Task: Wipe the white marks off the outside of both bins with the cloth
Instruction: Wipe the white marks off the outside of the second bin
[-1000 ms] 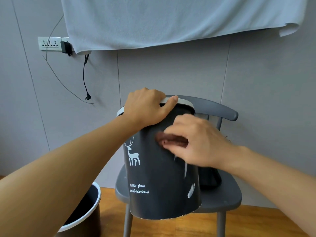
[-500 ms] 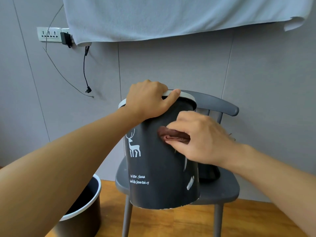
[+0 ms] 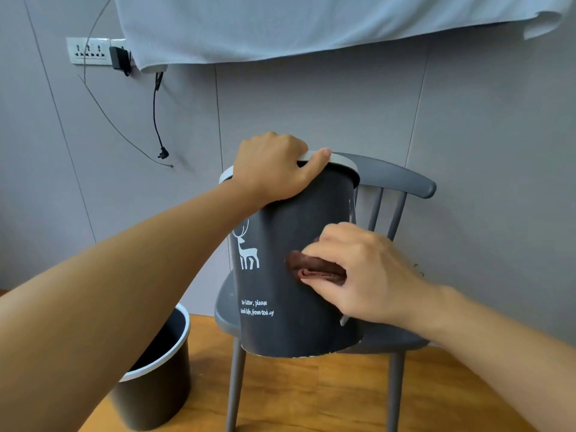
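Right hand [image 3: 358, 272] lower on bin [image 3: 299, 307], gripping cloth [image 3: 314, 268], left hand [image 3: 274, 168] clasping rim, wooden floor [image 3: 311, 394]

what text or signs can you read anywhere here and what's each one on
"No litter, please": white script on the dark grey bin with a white rim that the left hand holds.
"Good life, from toa..y": second line just below, last word partly worn away.
White deer drawing: a picture on the same bin, no words.
White wall socket strip: no readable marking.
Second dark bin on the floor: no text visible.
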